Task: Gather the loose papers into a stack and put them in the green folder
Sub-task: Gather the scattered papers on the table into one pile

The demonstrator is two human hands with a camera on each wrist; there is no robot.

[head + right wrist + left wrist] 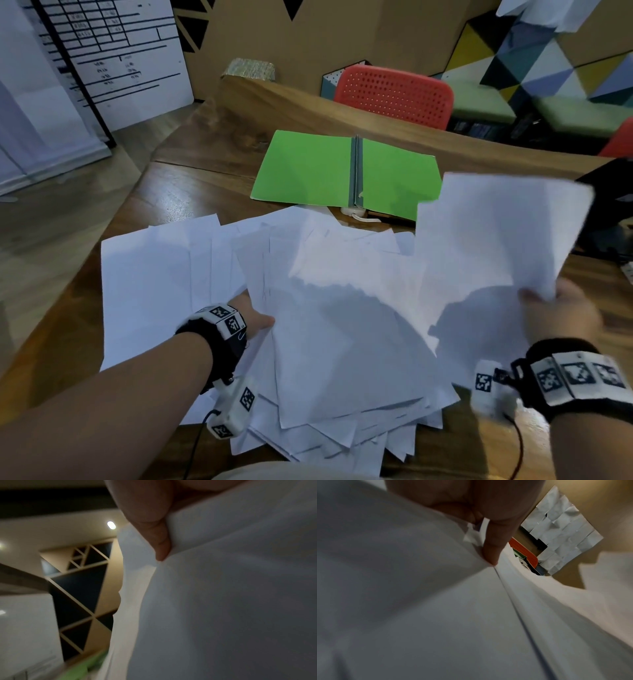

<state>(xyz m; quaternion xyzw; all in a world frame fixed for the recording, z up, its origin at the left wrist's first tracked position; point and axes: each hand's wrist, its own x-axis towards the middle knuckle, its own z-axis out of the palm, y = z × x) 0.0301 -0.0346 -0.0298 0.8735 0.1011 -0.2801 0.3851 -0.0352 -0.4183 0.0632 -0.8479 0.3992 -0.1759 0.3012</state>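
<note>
White loose papers [308, 308] lie fanned in a messy heap across the near part of the wooden table [178, 192]. My left hand [255, 320] grips the left edge of a raised bundle of these sheets, thumb [493, 553] on top and the fingers hidden beneath. My right hand [555, 308] pinches the lower corner of a few lifted sheets [496, 233], thumb [161, 550] pressed on the paper [223, 601], blurred by motion. The green folder [308, 168] lies open flat beyond the heap, with its grey spine [356, 171] in the middle. A strip of the green folder [82, 668] shows at the bottom of the right wrist view.
A red perforated chair [394, 96] stands behind the table, with a second red chair [620, 140] at the right edge. A dark object [613, 205] sits on the table at far right. A white plug or cable piece [356, 214] lies under the folder's near edge.
</note>
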